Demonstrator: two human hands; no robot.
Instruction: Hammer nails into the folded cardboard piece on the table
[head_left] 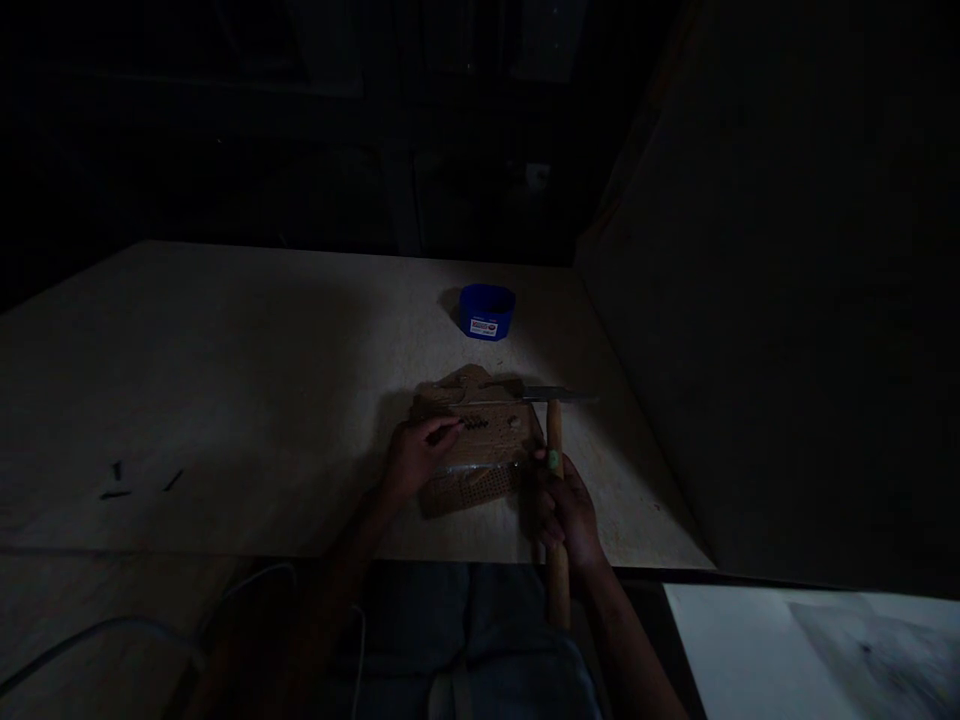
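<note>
Head view is showing me the right hand (pixel 566 510) closing around the smooth round wooden handle of a hammer (pixel 556 430), whose dull metal head is lying over the far edge of a flat tan perforated board (pixel 480 478). The left hand (pixel 416 455) is resting on that board near the pale, grainy table's (pixel 225 350) near edge, fingers curling toward a short row of dark pins (pixel 474 423). I cannot tell if it is pinching one, and with most holes looking unfilled I am judging the work early. Farther back a squat blue tub (pixel 487 311) is sitting.
</note>
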